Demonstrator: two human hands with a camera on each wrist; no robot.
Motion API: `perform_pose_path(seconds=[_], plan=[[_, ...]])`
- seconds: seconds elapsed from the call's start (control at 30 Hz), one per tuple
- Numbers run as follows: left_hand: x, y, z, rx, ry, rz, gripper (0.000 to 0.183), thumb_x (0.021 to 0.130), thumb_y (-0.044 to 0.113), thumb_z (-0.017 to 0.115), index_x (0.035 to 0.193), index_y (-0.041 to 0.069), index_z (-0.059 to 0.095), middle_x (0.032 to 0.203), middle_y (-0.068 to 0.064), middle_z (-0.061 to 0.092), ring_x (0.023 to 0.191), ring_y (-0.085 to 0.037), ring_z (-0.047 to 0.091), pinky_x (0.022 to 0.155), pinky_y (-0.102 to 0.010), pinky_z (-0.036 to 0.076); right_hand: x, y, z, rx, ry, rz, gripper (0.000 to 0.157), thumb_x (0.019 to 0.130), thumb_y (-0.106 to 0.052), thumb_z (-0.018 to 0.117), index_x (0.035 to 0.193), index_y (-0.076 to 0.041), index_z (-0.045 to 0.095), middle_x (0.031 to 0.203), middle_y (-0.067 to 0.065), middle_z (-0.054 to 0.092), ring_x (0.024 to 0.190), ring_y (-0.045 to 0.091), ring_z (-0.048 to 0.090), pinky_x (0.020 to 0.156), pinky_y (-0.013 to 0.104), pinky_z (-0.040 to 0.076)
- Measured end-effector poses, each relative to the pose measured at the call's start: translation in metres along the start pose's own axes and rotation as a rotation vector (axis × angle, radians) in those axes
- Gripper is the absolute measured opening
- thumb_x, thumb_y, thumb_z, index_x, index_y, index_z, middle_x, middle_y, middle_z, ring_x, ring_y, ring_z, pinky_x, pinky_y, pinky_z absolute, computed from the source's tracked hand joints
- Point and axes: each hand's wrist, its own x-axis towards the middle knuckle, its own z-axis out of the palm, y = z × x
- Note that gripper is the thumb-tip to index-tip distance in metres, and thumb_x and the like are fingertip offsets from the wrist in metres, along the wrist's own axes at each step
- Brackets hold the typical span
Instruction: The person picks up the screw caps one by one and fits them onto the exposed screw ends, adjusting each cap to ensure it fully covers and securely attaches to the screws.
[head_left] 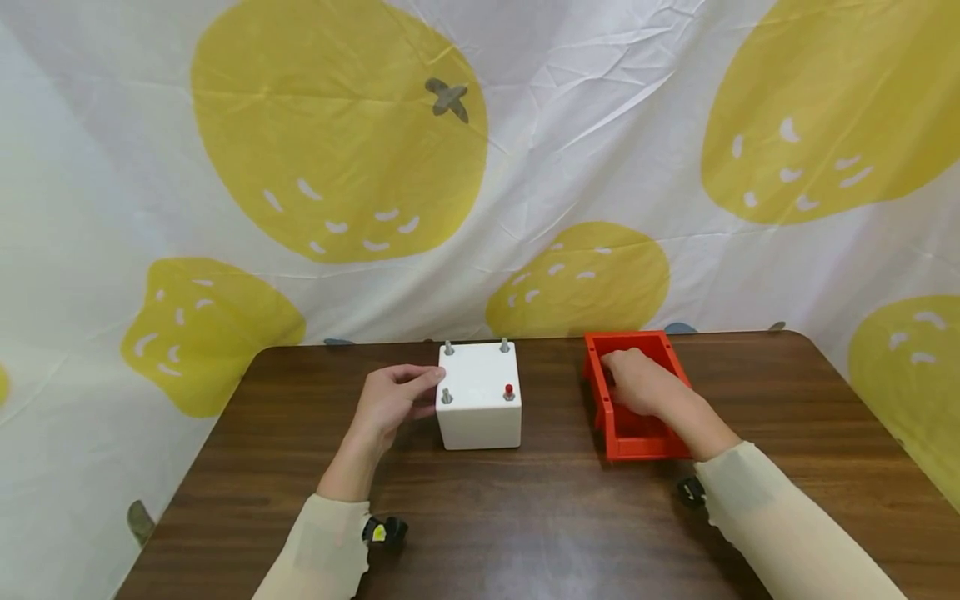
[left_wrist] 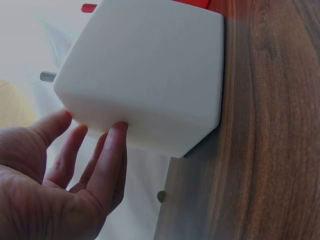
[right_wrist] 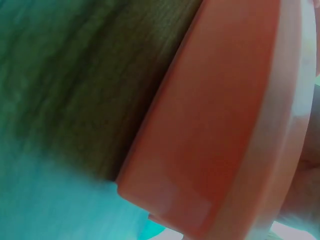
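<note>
In the head view a white block [head_left: 478,425] stands on the table, with several threaded metal bolts [head_left: 447,396] upright at its top corners. A red cap [head_left: 509,391] covers the bolt at the front right corner. My left hand [head_left: 390,398] is at the block's left side; the left wrist view shows its fingertips [left_wrist: 119,127] and thumb touching the white face and edge. Over at the right, my right hand [head_left: 637,382] reaches down into a red bin [head_left: 648,450]. Its fingertips and anything they touch are hidden; the right wrist view shows mostly the bin's outer wall [right_wrist: 215,115].
The dark wood table [head_left: 555,533] ends at the back against a hanging white cloth [head_left: 585,150] with yellow fruit prints. The red bin stands to the right of the block, with a strip of table between them. A dark wrist camera [head_left: 386,531] sits at the left cuff.
</note>
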Motion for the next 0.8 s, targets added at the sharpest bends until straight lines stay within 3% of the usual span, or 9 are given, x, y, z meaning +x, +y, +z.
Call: perform_pose_path(seconds=[0.47,0.8], plan=[[-0.0009,0.0,0.0002,-0.001,-0.002,0.004,0.032,0.096,0.021,0.084,0.117,-0.001,0.078,0.121,-0.016,0.073,0.093,-0.022,0.074,0.079,-0.036,0.066,-0.0049,0.0048,0.0016,0.05,0.08,-0.064,0.015,0.09,0.005,0.071,0.089,-0.01,0.069,0.077,-0.001,0.063,0.078,0.022,0.057,0.077,0.04,0.055],[-0.0005,-0.0005,0.0,-0.005,0.005,0.006,0.031,0.096,0.019,0.083,0.117,-0.002,0.077,0.121,-0.016,0.074,0.093,-0.022,0.074,0.078,-0.036,0.067,-0.0075,0.0093,-0.0005,0.078,0.141,-0.076,0.009,0.092,0.0,0.075,0.099,-0.007,0.073,0.085,0.0,0.069,0.083,0.022,0.062,0.081,0.046,0.059]])
